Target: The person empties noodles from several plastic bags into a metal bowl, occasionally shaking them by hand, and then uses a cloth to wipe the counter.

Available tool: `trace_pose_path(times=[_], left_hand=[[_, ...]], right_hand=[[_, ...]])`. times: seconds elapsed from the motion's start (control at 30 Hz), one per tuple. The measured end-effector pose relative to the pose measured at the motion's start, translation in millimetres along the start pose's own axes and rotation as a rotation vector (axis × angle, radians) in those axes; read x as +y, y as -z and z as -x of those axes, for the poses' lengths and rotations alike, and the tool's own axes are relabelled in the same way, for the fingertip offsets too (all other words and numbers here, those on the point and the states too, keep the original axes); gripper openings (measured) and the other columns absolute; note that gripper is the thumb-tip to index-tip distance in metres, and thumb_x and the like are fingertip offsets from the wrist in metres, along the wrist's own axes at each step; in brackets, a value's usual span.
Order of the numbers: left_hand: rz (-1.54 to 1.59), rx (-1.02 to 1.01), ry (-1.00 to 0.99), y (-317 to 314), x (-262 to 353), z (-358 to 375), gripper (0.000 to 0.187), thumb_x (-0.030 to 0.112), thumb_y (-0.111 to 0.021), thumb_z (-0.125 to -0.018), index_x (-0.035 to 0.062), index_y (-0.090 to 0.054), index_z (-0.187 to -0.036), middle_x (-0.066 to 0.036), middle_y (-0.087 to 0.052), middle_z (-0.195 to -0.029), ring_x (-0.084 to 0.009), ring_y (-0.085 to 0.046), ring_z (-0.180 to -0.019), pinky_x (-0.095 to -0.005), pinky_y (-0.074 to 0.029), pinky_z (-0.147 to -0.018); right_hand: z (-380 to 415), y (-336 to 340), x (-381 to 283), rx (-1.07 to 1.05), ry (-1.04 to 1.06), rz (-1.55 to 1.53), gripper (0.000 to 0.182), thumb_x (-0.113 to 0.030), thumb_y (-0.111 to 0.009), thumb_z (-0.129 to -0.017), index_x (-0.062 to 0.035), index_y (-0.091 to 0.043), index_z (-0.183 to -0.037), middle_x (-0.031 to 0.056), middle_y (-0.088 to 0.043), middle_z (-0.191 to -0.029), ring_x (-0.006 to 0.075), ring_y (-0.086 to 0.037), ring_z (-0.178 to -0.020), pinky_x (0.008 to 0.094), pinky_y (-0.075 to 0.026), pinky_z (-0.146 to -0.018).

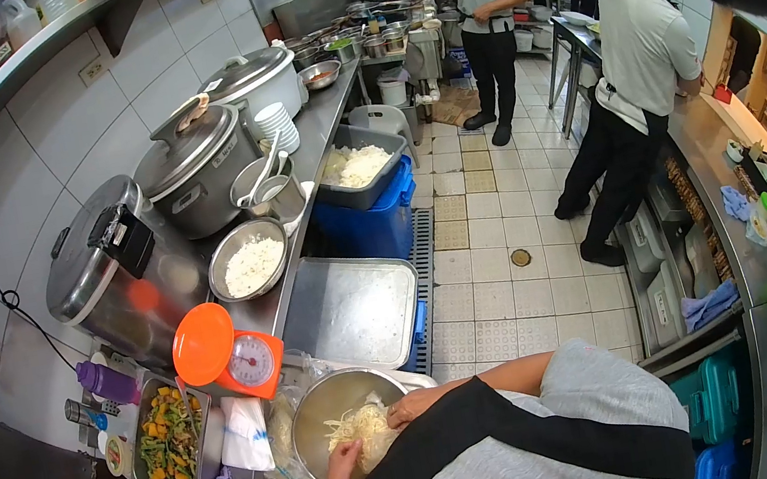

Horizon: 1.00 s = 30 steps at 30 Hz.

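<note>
A large metal bowl (310, 416) sits in front of me, with pale shredded food (352, 427) in it. A clear plastic bag (375, 447) with more of the pale food lies at the near side of the bowl. My left hand (344, 463) is closed at the bag's left edge, fingers curled beside the shreds. From the right, my right hand (413, 405) reaches over the bowl's rim, its fingers bent onto the bag's other side. My apron and forearm cover the nearest part of the bowl.
Left of the bowl stand an orange scale (252, 360) and a tray of cooked vegetables (172, 447). Beyond are a metal tray (354, 305), a bowl of rice (250, 262) and large cookers (197, 169). Two people (487, 9) (630, 46) stand farther along the aisle.
</note>
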<state>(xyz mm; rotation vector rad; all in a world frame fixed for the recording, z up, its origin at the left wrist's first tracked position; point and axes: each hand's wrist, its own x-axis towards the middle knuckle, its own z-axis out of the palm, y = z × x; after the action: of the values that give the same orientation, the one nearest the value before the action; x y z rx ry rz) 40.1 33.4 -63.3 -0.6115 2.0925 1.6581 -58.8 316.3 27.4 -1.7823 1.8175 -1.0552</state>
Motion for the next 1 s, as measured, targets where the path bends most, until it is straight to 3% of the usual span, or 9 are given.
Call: trace_pose_path(times=[0.1,0.17,0.3,0.4,0.5,0.73,0.83,0.9,1.0], left_hand=[[-0.013,-0.031,-0.115,1,-4,11,0.041,0.032,-0.079,-0.068,0.0025,-0.06,-0.09,-0.002,-0.059,-0.076,-0.0116,-0.052,-0.066,-0.0255,-0.043,-0.062],[-0.156,0.024,-0.193,-1,-5,12,0.041,0.028,-0.081,-0.065,0.0026,-0.06,-0.089,-0.003,-0.058,-0.076,-0.0125,-0.053,-0.067,-0.0264,-0.044,-0.062],[-0.362,0.167,-0.407,-22,36,43,0.044,0.022,-0.083,-0.058,0.0021,-0.059,-0.089,-0.006,-0.057,-0.076,-0.0157,-0.053,-0.07,-0.0296,-0.044,-0.063],[-0.441,0.215,-0.618,-33,36,40,0.042,0.02,-0.081,-0.058,0.0013,-0.059,-0.088,-0.007,-0.056,-0.075,-0.0178,-0.052,-0.069,-0.0317,-0.044,-0.064],[-0.438,0.244,-0.589,-38,31,36,0.033,0.014,-0.078,-0.061,0.0019,-0.059,-0.085,-0.006,-0.055,-0.076,-0.0168,-0.052,-0.07,-0.0298,-0.043,-0.064],[-0.05,0.214,-0.343,-47,27,51,0.016,0.004,-0.069,-0.069,0.0017,-0.058,-0.081,-0.006,-0.058,-0.071,-0.0147,-0.054,-0.064,-0.0281,-0.045,-0.06],[0.013,0.227,-0.385,-51,7,36,0.013,0.009,-0.068,-0.073,0.002,-0.06,-0.081,-0.006,-0.059,-0.066,-0.0134,-0.054,-0.06,-0.0281,-0.046,-0.059],[-0.079,0.155,-0.294,-51,-8,22,0.015,0.015,-0.066,-0.076,0.0015,-0.061,-0.079,-0.006,-0.058,-0.063,-0.0128,-0.053,-0.059,-0.0274,-0.045,-0.058],[-0.23,0.145,-0.298,-58,13,35,0.021,0.022,-0.064,-0.078,0.001,-0.061,-0.078,-0.007,-0.056,-0.059,-0.0134,-0.052,-0.057,-0.0281,-0.044,-0.056]], right_hand=[[3,9,-11,0.013,-0.203,-0.011,0.022,-0.023,-0.053,-0.084,-0.0017,-0.055,-0.084,0.0165,-0.058,-0.084,0.0341,-0.059,-0.082,0.0409,-0.045,-0.069],[1,19,-14,-0.138,-0.376,-0.11,0.022,-0.024,-0.053,-0.084,-0.0033,-0.058,-0.09,0.0167,-0.06,-0.091,0.033,-0.06,-0.084,0.0411,-0.045,-0.07],[-28,20,1,-0.203,-0.423,-0.06,0.024,-0.023,-0.055,-0.081,-0.0048,-0.06,-0.096,0.0184,-0.062,-0.091,0.0337,-0.061,-0.084,0.0423,-0.046,-0.07],[-53,12,5,0.017,-0.211,0.201,0.03,-0.025,-0.053,-0.082,-0.0059,-0.057,-0.106,0.0176,-0.062,-0.092,0.0346,-0.06,-0.086,0.0428,-0.046,-0.074],[-76,-4,5,-0.188,-0.223,0.1,0.028,-0.023,-0.054,-0.081,-0.0054,-0.057,-0.102,0.0169,-0.062,-0.091,0.0352,-0.06,-0.085,0.0432,-0.046,-0.072],[-82,-6,1,-0.192,-0.291,-0.027,0.031,-0.026,-0.066,-0.073,-0.0037,-0.058,-0.093,0.018,-0.062,-0.086,0.0354,-0.059,-0.081,0.0427,-0.045,-0.069],[-79,-13,19,-0.237,-0.243,0.044,0.031,-0.03,-0.066,-0.073,-0.0037,-0.058,-0.088,0.018,-0.062,-0.083,0.0352,-0.059,-0.08,0.0427,-0.045,-0.068],[-77,-13,18,-0.378,-0.239,0.112,0.032,-0.032,-0.063,-0.075,-0.0032,-0.059,-0.088,0.018,-0.062,-0.082,0.0354,-0.059,-0.079,0.0428,-0.045,-0.069],[-67,-11,18,-0.3,-0.215,0.08,0.031,-0.033,-0.06,-0.078,-0.0028,-0.058,-0.086,0.019,-0.062,-0.082,0.0354,-0.059,-0.079,0.0434,-0.045,-0.069]])
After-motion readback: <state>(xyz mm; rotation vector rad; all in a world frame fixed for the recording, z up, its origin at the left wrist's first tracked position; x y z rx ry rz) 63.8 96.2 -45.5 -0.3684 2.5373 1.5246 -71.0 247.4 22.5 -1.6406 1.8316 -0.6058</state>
